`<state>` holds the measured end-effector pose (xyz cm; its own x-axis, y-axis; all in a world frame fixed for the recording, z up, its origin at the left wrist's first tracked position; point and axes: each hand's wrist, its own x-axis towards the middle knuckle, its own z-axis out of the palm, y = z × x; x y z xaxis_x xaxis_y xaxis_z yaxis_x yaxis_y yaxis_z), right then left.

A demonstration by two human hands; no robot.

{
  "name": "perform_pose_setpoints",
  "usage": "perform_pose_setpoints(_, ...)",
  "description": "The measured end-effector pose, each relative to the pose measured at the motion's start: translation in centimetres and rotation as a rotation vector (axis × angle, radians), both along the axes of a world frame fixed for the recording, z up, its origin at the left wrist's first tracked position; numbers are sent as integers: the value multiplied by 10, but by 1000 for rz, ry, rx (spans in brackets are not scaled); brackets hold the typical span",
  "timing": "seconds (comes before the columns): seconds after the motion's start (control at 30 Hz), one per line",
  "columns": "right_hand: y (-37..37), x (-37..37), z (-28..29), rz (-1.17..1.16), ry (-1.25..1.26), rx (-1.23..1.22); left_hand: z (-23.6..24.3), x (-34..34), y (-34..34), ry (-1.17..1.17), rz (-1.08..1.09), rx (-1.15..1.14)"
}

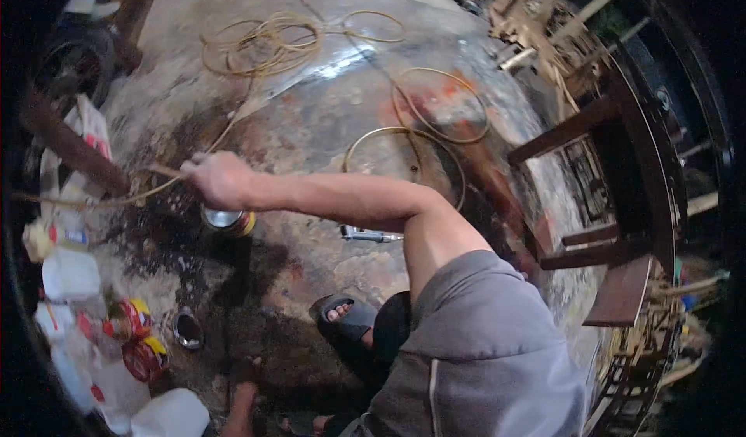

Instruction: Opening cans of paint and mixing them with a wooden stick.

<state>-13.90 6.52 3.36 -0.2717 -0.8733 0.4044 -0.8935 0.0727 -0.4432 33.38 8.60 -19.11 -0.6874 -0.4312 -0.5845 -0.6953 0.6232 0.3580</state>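
Observation:
My right arm reaches across to the left, and my right hand (217, 181) is closed in a fist. A thin brown stick (165, 170) juts from the fist on its left side; its other end is hidden. Just below the fist stands a metal can (229, 221) with a yellow label, partly covered by the hand. A yellowish hose (140, 198) runs past the knuckles; whether the hand touches it I cannot tell. Low in the picture, in shadow, is my left hand (247, 371), its fingers too dark to make out. Near it stands an open metal cup (187, 330).
Hose coils (272, 45) lie on the stained concrete floor (326, 126). A silver metal tool (371, 235) rests beyond my sandalled foot (346, 320). Plastic jugs (172, 415) and red-yellow tins (145, 358) crowd the left. Dark wooden furniture (567, 134) stands at the right.

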Motion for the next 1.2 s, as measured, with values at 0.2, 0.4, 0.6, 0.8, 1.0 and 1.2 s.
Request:
perform_pose_setpoints(0.2,-5,-1,-3,166,-116,-135,-20,6,-12,-254,-194,-55)
perform_pose_setpoints(0.4,-5,-1,-4,194,-63,88,-33,10,-5,-235,-120,-162)
perform_pose_setpoints(0.6,-5,-7,-1,69,-28,42,-22,-1,-1,-170,-65,-154)
perform_pose_setpoints(0.8,1,-11,8,169,-154,-118,-18,11,1,-146,-167,-127)
perform_pose_setpoints(1.0,3,-10,15,327,-190,-222,-9,0,6,-79,-103,-106)
perform_pose_setpoints(1.2,6,-6,18,397,-198,43,17,-18,7,-264,-91,-53)
